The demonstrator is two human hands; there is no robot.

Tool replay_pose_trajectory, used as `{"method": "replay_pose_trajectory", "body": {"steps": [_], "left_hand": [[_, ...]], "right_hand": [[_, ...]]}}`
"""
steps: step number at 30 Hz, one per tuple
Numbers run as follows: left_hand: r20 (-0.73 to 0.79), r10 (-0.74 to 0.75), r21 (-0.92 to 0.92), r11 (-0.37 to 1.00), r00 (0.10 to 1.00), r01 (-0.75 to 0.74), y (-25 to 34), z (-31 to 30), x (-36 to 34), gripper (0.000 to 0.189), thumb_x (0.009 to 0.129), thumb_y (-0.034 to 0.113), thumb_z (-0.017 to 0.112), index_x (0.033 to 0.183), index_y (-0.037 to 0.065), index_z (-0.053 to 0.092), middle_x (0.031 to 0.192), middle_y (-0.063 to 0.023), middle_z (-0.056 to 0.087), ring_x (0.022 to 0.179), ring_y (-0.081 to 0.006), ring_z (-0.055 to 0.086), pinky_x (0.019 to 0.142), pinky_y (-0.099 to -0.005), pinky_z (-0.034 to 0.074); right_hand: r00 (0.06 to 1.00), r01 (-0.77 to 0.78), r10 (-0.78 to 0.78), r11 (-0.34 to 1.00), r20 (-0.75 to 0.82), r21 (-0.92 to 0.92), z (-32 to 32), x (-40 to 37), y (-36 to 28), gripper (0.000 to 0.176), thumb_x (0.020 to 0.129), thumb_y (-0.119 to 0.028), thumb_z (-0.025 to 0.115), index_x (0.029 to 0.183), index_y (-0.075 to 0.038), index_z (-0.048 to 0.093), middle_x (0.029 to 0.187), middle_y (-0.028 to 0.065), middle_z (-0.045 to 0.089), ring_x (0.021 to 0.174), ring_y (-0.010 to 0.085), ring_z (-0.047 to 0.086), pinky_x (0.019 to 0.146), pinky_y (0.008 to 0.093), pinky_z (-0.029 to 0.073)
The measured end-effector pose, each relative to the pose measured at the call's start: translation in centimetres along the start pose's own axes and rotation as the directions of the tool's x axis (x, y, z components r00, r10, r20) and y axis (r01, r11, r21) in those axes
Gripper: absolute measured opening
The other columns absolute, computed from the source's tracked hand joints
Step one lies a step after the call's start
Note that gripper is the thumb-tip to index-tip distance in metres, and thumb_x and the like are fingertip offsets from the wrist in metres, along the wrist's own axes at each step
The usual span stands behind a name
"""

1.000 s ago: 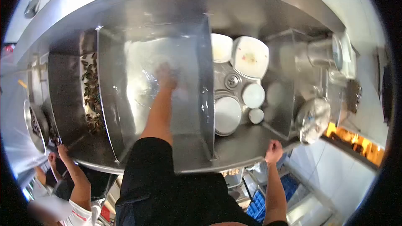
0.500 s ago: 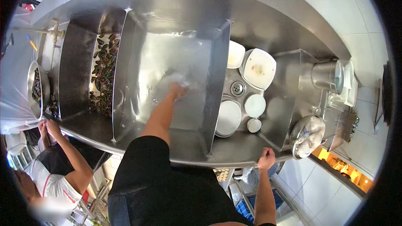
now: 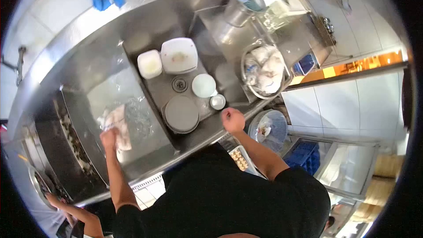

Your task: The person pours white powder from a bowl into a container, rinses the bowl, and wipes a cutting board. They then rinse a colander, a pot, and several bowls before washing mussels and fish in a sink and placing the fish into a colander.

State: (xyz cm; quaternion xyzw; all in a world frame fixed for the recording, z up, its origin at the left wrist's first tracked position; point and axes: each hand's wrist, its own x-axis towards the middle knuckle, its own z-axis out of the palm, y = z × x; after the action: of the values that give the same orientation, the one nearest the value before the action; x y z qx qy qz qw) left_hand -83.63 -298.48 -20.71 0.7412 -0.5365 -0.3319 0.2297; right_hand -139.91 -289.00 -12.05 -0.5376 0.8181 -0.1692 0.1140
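My left hand [image 3: 109,139] is closed on a pale, wet cloth-like item [image 3: 118,125] in the water of the large sink basin [image 3: 99,90]. Its exact nature is hard to tell. Over the front rim of the dish basin, my right hand [image 3: 233,120] has its fingers curled in; whether anything is inside them is hidden. Left of that hand are a small white cup [image 3: 217,102], a white bowl [image 3: 204,85] and a stack of round plates [image 3: 181,113]. Square white dishes [image 3: 179,56] with food residue lie behind the drain [image 3: 179,84].
A bowl of whitish contents [image 3: 268,68] and a metal pot [image 3: 241,9] stand at the right. Mussels [image 3: 75,143] lie in the left basin, with a co-worker's hand [image 3: 53,200] near a metal bowl. A clear bin [image 3: 269,128] is below the counter.
The view has swung to the right. My left hand has come up from the water with the pale item in it. My right hand stays near the front rim.
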Motion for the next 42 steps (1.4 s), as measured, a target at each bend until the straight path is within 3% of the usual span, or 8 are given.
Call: {"method": "replay_pose_trajectory", "body": {"steps": [5, 7, 9, 20, 23, 24, 35, 42], "left_hand": [[-0.22, -0.18, -0.028, 0.984, 0.959, 0.178, 17.5, -3.2, -5.6, 0.02, 0.074, 0.014, 0.06, 0.078, -0.001, 0.073, 0.071, -0.0093, 0.07, 0.064, -0.0156, 0.063, 0.062, -0.0309, 0.049], [-0.228, 0.104, -0.198, 0.969, 0.968, -0.151, 20.0, -2.6, -6.8, 0.017, 0.073, 0.01, 0.061, 0.076, -0.002, 0.073, 0.072, -0.0074, 0.07, 0.066, -0.0155, 0.062, 0.062, -0.0304, 0.048], [-0.243, -0.186, -0.274, 0.954, 0.952, 0.117, 29.1, -1.5, -9.0, 0.014, 0.069, 0.01, 0.065, 0.074, -0.002, 0.072, 0.068, -0.0056, 0.067, 0.064, -0.0119, 0.059, 0.061, -0.0288, 0.047], [0.296, 0.462, -0.2, 0.886, 0.836, -0.418, 57.3, 18.7, -9.9, 0.023, 0.067, 0.017, 0.071, 0.084, 0.002, 0.069, 0.077, -0.0136, 0.069, 0.068, -0.0234, 0.066, 0.068, -0.0368, 0.054], [-0.13, 0.743, -0.369, 0.579, 0.657, -0.727, 60.4, 29.1, -9.0, 0.035, 0.061, 0.021, 0.077, 0.091, 0.003, 0.072, 0.077, -0.0197, 0.067, 0.071, -0.0339, 0.066, 0.067, -0.0391, 0.053], [0.229, 0.564, -0.425, 0.791, 0.793, -0.44, 63.2, 28.6, -10.2, 0.034, 0.063, 0.024, 0.075, 0.091, 0.005, 0.072, 0.085, -0.0196, 0.068, 0.079, -0.0345, 0.067, 0.071, -0.0404, 0.053], [0.621, 0.494, -0.213, 0.853, 0.608, -0.476, 64.4, 39.3, -6.9, 0.062, 0.062, 0.037, 0.068, 0.111, -0.001, 0.064, 0.097, -0.0245, 0.067, 0.095, -0.041, 0.064, 0.083, -0.0435, 0.051], [0.291, 0.342, -0.423, 0.884, 0.893, -0.201, 61.7, 34.9, -9.9, 0.064, 0.078, 0.033, 0.062, 0.129, -0.003, 0.046, 0.101, -0.0252, 0.066, 0.095, -0.0457, 0.063, 0.084, -0.0458, 0.051]], "right_hand": [[0.983, 0.044, -0.1, 0.944, 0.155, 0.326, -0.9, 0.7, 2.1, 0.026, 0.082, -0.03, 0.064, 0.098, -0.01, 0.069, 0.082, 0.0069, 0.069, 0.077, 0.0253, 0.067, 0.073, 0.0385, 0.052], [0.932, -0.012, -0.171, 0.865, 0.319, 0.501, -2.9, 2.2, 2.7, 0.027, 0.083, -0.021, 0.065, 0.105, -0.006, 0.065, 0.085, 0.0069, 0.067, 0.077, 0.0188, 0.066, 0.072, 0.0329, 0.052], [0.893, -0.06, -0.281, 0.701, 0.352, 0.71, -4.1, 2.7, 4.4, 0.026, 0.084, -0.014, 0.065, 0.108, -0.005, 0.063, 0.088, 0.0072, 0.067, 0.079, 0.0153, 0.064, 0.072, 0.0297, 0.051], [0.946, 0.299, -0.274, 0.519, -0.175, 0.801, -18.3, 16.2, 12.7, 0.044, 0.089, -0.011, 0.059, 0.13, -0.003, 0.046, 0.121, 0.0109, 0.053, 0.109, 0.0206, 0.053, 0.092, 0.0347, 0.044], [0.941, 0.336, -0.193, 0.597, -0.277, 0.728, -18.9, 19.3, 16.0, 0.071, 0.087, -0.023, 0.068, 0.144, -0.005, 0.03, 0.138, 0.016, 0.041, 0.123, 0.0292, 0.045, 0.098, 0.0453, 0.039], [0.944, 0.316, -0.139, 0.649, -0.301, 0.692, -19.0, 19.4, 15.4, 0.07, 0.088, -0.025, 0.067, 0.142, -0.001, 0.03, 0.138, 0.0162, 0.041, 0.123, 0.0273, 0.044, 0.099, 0.042, 0.039], [0.976, 0.126, 0.067, 0.609, -0.209, 0.783, -15.6, 20.8, 16.0, 0.071, 0.087, -0.031, 0.071, 0.135, 0.007, 0.035, 0.134, 0.0212, 0.046, 0.113, 0.0249, 0.05, 0.095, 0.0364, 0.043], [0.977, 0.114, 0.035, 0.744, -0.208, 0.658, -15.9, 21.2, 15.2, 0.064, 0.082, -0.029, 0.075, 0.124, 0.012, 0.048, 0.124, 0.0232, 0.055, 0.108, 0.0271, 0.055, 0.092, 0.0386, 0.046]]}}
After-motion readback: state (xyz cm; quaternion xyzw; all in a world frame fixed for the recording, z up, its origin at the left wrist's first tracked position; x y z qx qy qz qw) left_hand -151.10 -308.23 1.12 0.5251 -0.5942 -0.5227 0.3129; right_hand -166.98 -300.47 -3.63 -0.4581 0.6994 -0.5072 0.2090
